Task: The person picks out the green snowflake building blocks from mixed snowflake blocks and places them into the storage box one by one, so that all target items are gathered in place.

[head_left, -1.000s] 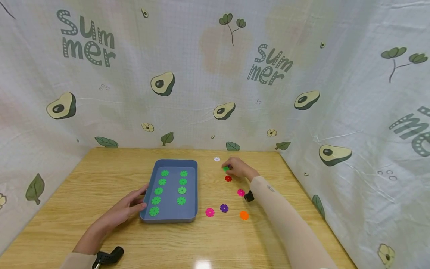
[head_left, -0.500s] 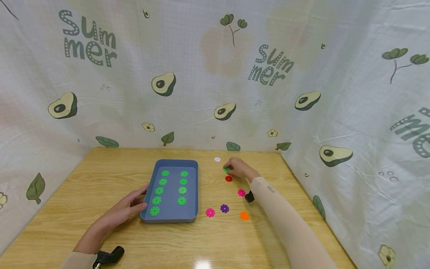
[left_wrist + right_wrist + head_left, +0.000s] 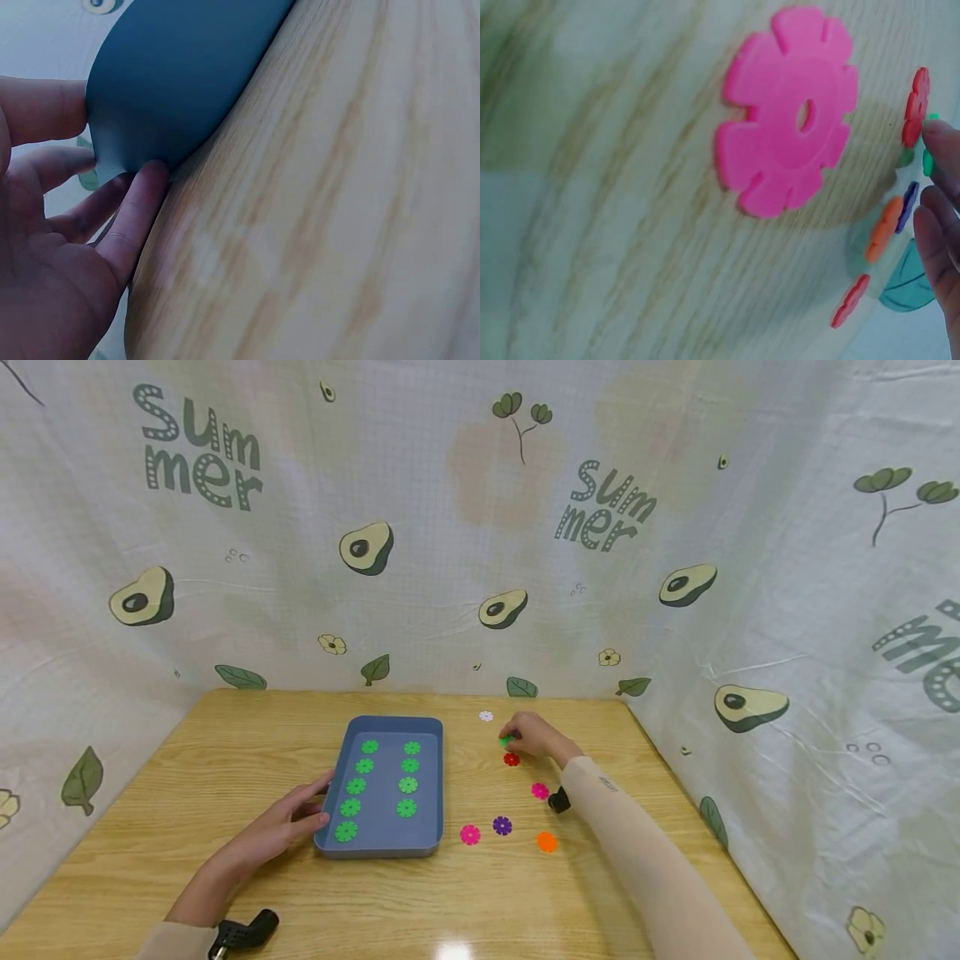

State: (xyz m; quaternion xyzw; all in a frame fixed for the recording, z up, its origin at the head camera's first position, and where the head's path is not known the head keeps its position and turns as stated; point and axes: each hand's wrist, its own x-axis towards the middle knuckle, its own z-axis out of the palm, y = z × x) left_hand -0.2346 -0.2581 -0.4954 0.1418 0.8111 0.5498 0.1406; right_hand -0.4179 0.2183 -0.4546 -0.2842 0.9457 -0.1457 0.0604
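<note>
In the head view, my right hand (image 3: 534, 733) pinches a green flower-shaped plastic disc (image 3: 506, 742) between thumb and fingers, low over the table behind a red disc (image 3: 512, 760). The right wrist view shows only an edge of the green disc (image 3: 928, 162) at the fingertips. My left hand (image 3: 288, 818) rests against the left side of a blue-grey tray (image 3: 382, 852), thumb at the rim. Its fingers (image 3: 142, 202) are extended and touch the outer wall, as the left wrist view shows. Inside the tray, several green discs (image 3: 408, 785) lie flat in two columns.
Right of the tray on the wooden table (image 3: 480, 902) lie pink (image 3: 470, 835), purple (image 3: 502, 826), orange (image 3: 547, 842) and white (image 3: 486, 716) discs. Another pink disc (image 3: 791, 112) is close below the right wrist. A printed curtain (image 3: 435, 527) encloses the back and sides.
Both hands stay nearly in place. The green disc remains in the right fingers, shifting very slightly; the whole view drifts a little.
</note>
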